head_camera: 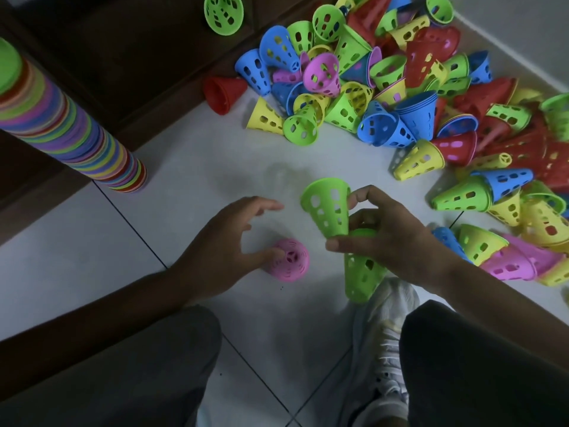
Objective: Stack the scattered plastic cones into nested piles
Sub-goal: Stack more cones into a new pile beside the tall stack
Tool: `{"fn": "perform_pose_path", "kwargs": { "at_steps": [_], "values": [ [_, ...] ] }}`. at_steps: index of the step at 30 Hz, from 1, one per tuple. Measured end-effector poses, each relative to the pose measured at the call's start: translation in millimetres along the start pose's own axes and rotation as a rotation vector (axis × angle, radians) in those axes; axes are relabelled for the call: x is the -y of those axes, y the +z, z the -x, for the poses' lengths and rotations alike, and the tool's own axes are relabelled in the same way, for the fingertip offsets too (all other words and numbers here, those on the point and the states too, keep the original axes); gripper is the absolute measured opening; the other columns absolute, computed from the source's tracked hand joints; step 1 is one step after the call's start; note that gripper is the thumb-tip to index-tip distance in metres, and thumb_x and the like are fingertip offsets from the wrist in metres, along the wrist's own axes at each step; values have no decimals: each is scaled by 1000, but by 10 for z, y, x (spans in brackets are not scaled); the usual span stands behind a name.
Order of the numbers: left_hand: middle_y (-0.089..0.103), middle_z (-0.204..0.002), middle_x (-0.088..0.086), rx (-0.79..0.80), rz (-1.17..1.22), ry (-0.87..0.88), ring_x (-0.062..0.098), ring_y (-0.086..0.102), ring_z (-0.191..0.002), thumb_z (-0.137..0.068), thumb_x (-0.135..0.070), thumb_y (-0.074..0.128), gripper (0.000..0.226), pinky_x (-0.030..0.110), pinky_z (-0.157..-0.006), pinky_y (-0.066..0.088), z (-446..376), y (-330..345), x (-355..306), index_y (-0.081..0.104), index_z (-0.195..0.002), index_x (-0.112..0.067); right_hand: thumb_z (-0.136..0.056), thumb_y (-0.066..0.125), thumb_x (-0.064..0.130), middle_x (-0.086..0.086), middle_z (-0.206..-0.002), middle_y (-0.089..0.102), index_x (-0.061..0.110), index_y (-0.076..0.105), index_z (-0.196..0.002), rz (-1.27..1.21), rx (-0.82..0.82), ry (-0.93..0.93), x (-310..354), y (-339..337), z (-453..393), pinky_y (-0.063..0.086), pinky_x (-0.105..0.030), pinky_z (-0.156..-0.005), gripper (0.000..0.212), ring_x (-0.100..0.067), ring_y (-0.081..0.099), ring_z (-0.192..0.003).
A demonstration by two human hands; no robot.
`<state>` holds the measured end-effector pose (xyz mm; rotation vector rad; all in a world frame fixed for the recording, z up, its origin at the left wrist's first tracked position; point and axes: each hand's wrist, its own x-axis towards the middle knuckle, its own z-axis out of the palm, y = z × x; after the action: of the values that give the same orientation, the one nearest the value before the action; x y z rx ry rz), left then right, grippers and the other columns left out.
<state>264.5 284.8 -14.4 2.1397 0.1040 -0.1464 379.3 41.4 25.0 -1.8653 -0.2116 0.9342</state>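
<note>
Below the cone heap at one o'clock, the right hand pinches a green cone, while the left hand, fingers spread, touches a pink cone.

Green cone with pale cut-out holes. Second green cone below it, same perforation. Pink cone left of green cone, spoked tip. Tall nested stack far upper left of green cone: thin bands of green, purple, blue, yellow, red. Scattered heap above right: red, blue, yellow, green, pink, all perforated. Floor tiles white, dark grout lines. Trousers dark grey. Shoe white.
</note>
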Motion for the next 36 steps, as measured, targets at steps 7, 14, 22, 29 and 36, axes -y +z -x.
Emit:
{"fn": "perform_pose_path", "kwargs": {
  "at_steps": [7,14,22,29,36],
  "values": [
    [40,-155,-10,-9,-247,305,13,37,-142,-86,-38,77,73,42,-106,46,-40,-67,-267,44,-150,-27,-61,85,28,-18,-92,74,17,54,-110,-59,284,37,211,108,258,59,-43,-70,59,-31,70,-78],
    [56,-127,-12,-46,-359,266,13,48,-123,-80,-54,71,63,40,-87,53,-3,29,-212,55,-134,-27,-69,80,39,-18,-94,74,21,57,-122,-99,220,14,93,115,281,57,-60,-85,60,-43,72,-93],
    [39,-150,-17,141,-200,9,10,20,-145,-69,-79,54,84,26,-114,25,36,270,112,48,-140,-35,-78,67,44,-7,-93,72,5,58,-127,-536,-124,100,1,-19,224,61,-35,-70,63,-32,74,-98],
    [37,-151,-10,156,-295,-7,18,18,-144,-74,-61,71,70,38,-108,42,16,470,317,51,-137,-38,-96,55,44,-6,-98,73,10,58,-127,-609,-181,163,106,129,158,61,-34,-67,46,-26,75,-99],
    [22,-160,-18,109,-200,15,11,13,-149,-74,-78,55,92,42,-113,37,68,386,59,20,-154,-49,-101,52,38,-14,-123,67,6,55,-130,-674,-176,233,192,345,102,63,-33,-66,43,-25,75,-97]
  ]
}}
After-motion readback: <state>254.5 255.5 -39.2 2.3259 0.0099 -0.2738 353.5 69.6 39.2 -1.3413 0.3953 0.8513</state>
